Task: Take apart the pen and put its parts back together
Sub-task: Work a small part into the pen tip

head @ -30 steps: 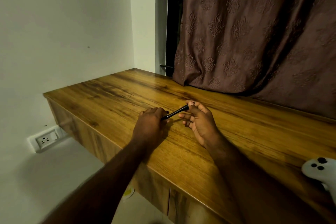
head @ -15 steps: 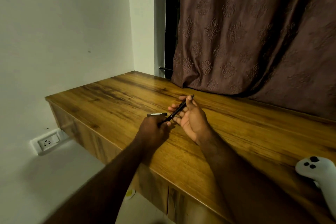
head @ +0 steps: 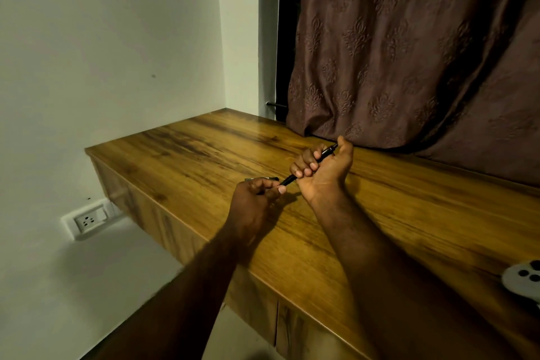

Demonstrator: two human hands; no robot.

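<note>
A slim black pen (head: pixel 323 154) slants up to the right above the wooden desk (head: pixel 187 152). My right hand (head: pixel 323 174) is curled around its upper half, palm towards me, thumb near the top end. My left hand (head: pixel 254 196) pinches the pen's lower tip between thumb and fingers. A small dark pen part (head: pixel 263 178) lies on the desk just behind my left hand, mostly hidden by the knuckles.
A brown patterned curtain (head: pixel 409 52) hangs against the desk's back edge. A white controller (head: pixel 523 279) lies at the right edge of the desk. A wall socket (head: pixel 87 221) sits low on the left wall, below the desk's left end.
My right hand closed its fingers around the pen and lifted it further back and up. My left hand stayed on the lower tip. The small dark part came into view on the desk.
</note>
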